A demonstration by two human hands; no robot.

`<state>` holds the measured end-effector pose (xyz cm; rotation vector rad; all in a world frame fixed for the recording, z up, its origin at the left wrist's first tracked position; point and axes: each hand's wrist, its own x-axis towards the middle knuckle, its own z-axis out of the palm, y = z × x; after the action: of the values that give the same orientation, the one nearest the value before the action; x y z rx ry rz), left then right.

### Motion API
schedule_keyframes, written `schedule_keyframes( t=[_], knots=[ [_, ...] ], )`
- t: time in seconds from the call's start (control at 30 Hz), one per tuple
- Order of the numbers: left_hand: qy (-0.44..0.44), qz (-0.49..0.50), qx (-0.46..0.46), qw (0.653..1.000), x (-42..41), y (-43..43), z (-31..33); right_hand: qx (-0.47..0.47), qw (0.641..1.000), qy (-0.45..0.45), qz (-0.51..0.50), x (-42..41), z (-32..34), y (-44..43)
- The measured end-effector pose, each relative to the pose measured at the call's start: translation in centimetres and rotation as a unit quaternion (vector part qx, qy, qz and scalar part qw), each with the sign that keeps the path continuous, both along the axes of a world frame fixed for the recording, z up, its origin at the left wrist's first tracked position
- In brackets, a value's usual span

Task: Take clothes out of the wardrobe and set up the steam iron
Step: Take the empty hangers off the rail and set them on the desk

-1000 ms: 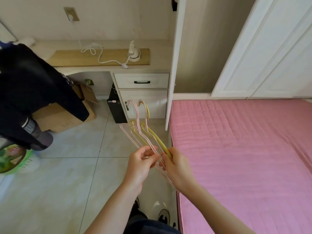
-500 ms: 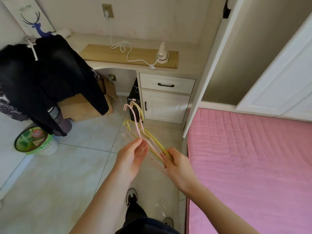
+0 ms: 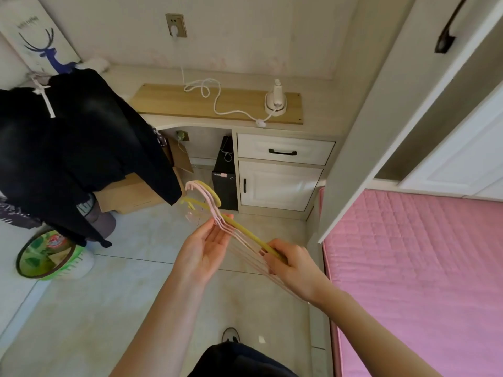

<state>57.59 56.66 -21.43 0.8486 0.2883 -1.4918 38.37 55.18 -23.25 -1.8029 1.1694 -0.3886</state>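
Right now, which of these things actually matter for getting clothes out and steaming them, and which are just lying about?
Part of the job:
- hangers, gripped in the right hand, left hand open beside them
- black garment hanging at left
- steam iron on the desk, its cord plugged in
- wardrobe door

Just lying about:
- cardboard box
- green basin
- deer picture
- pink bed

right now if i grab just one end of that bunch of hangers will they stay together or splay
Probably splay: the hangers already fan apart at the hook end, gripped only by the right hand. They look thin, so likely light and slightly springy. The left hand is open, barely steadying them.
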Motion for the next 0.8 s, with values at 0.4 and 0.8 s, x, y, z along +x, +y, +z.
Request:
schedule_keyframes(
  t=[0.4,0.8],
  knots=[
    [-0.042,-0.045,0.018,0.998,4.4,-7.5,-0.3,-0.088,0.992,0.095,0.005,7.5,-0.4,-5.8],
    [-0.075,-0.052,0.001,0.996,2.4,-21.2,1.8,-0.135,0.984,0.097,-0.058,6.7,-0.3,-18.4]
  ],
)
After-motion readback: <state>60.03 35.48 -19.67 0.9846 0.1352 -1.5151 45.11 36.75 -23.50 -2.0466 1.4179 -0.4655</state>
